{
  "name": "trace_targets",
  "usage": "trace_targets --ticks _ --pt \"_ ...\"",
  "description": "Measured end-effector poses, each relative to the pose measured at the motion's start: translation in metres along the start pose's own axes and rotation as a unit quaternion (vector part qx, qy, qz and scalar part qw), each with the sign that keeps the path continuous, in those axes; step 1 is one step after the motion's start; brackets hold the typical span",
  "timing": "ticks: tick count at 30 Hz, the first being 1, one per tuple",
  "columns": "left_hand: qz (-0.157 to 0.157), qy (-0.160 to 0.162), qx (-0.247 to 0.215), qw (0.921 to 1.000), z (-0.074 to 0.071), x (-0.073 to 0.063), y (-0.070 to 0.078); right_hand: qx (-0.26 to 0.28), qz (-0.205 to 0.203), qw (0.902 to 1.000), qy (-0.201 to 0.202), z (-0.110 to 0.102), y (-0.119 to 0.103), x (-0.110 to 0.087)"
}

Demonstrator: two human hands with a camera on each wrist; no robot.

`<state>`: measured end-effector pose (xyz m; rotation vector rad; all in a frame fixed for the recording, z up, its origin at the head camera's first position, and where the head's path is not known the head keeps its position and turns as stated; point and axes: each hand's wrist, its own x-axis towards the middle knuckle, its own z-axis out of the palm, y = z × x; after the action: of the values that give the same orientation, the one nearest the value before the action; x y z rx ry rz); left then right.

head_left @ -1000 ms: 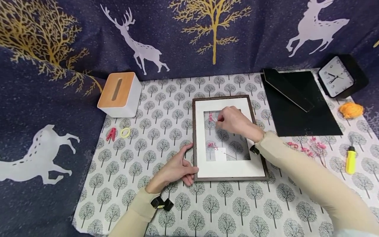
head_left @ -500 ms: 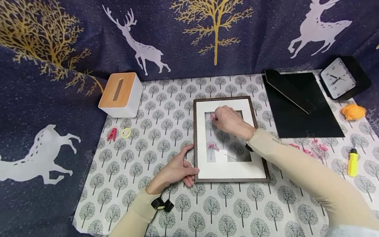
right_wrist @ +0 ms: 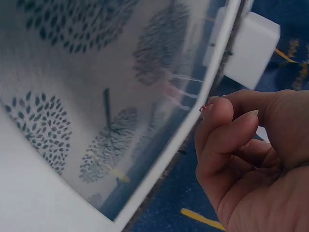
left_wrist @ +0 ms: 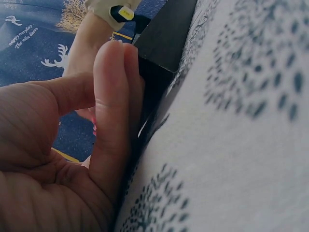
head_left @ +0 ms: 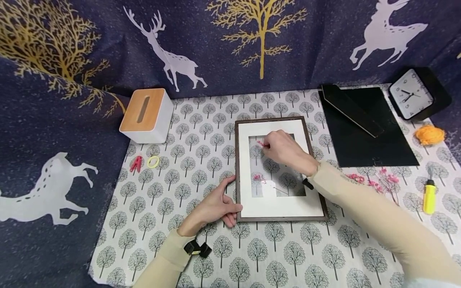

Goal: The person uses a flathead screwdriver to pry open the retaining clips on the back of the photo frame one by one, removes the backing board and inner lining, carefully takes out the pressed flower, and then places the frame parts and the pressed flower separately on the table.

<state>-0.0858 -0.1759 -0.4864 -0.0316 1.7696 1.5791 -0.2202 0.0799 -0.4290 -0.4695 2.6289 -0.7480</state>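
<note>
A dark-rimmed picture frame (head_left: 236,160) with a white mat (head_left: 281,209) lies flat, the cloth's tree pattern showing through its window. My left hand (head_left: 216,205) grips its lower left edge, thumb on the rim. In the left wrist view the fingers of this hand (left_wrist: 113,106) run along the frame's side close to the cloth. Over the window's upper part, my right hand (head_left: 284,148) pinches a small pink flower sprig (head_left: 260,143); in the right wrist view only its pink tip (right_wrist: 203,109) shows at the fingertips. Another pink sprig (head_left: 257,177) lies lower in the window.
To the right lie a black backing board (head_left: 378,150) with its stand leg, more pink sprigs (head_left: 389,182) and a yellow-handled tool (head_left: 429,198). A clock (head_left: 412,95) and orange yarn (head_left: 430,135) stand beyond. At left are a tissue box (head_left: 145,114), red clip (head_left: 136,164) and yellow ring (head_left: 153,156).
My right hand shifts slightly left, then back a little to the right over the window, still pinching the sprig. My left hand stays on the frame edge.
</note>
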Motion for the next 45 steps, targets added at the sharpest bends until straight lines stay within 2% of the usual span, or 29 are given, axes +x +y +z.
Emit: trace_targets --ticks 6,12,17,21,23,26,32,36,42,45 --pt "-0.004 0.000 0.002 1.0000 0.002 0.000 0.001 0.007 -0.021 0.9994 0.026 -0.011 0.003 -0.031" --pt "-0.009 0.003 0.005 0.9999 0.001 0.001 0.001 0.016 -0.019 0.9982 0.054 -0.024 0.014 -0.068" --pt "-0.010 0.004 0.005 0.9999 0.002 0.001 0.002 -0.033 -0.011 0.9956 0.087 -0.031 0.031 -0.097" --pt "-0.007 -0.001 0.005 1.0000 0.002 0.002 0.002 -0.074 -0.019 0.9886 0.129 -0.032 0.054 -0.122" --pt "-0.007 -0.002 0.005 1.0000 0.002 0.002 0.001 -0.083 -0.016 0.9868 0.138 -0.031 0.066 -0.135" --pt "-0.009 0.001 0.004 0.9999 0.001 0.003 0.000 -0.088 0.000 0.9873 0.132 -0.030 0.083 -0.153" --pt "-0.011 0.007 0.004 0.9999 0.001 0.004 0.000 -0.081 0.056 0.9926 0.072 -0.028 0.118 -0.187" --pt "-0.010 0.007 0.008 0.9999 0.000 0.003 0.000 -0.082 0.101 0.9906 0.044 -0.027 0.140 -0.207" --pt "-0.008 0.004 0.009 0.9999 0.000 0.003 -0.001 -0.106 0.129 0.9849 0.045 -0.024 0.166 -0.224" --pt "-0.008 0.004 0.009 0.9999 0.000 0.003 -0.001 -0.104 0.139 0.9843 0.030 -0.022 0.174 -0.227"
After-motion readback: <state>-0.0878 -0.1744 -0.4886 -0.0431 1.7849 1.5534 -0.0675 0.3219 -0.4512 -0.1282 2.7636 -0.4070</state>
